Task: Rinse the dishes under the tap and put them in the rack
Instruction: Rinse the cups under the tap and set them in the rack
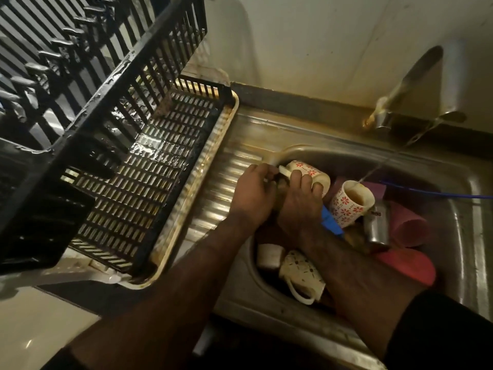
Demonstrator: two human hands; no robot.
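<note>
Steel sink (pixel 458 198) and its ribbed draining board fill my view, under a pale wall. My right hand (pixel 298 206) curls its fingers over the side of a white cup with red flowers (pixel 310 172), which lies tilted at the sink's near-left edge. My left hand (pixel 252 196) is closed at the cup's handle, though I cannot tell exactly how my fingers sit there. Water runs from the tap (pixel 386 116) in a thin stream into a second flowered cup (pixel 349 204) standing tilted among the dishes, just right of my hands. A pale mug with dark marks (pixel 301 276) lies lower in the sink beside my right forearm. Left of the draining board, the black rack (pixel 138 166) sits on a cream tray (pixel 186 209).
</note>
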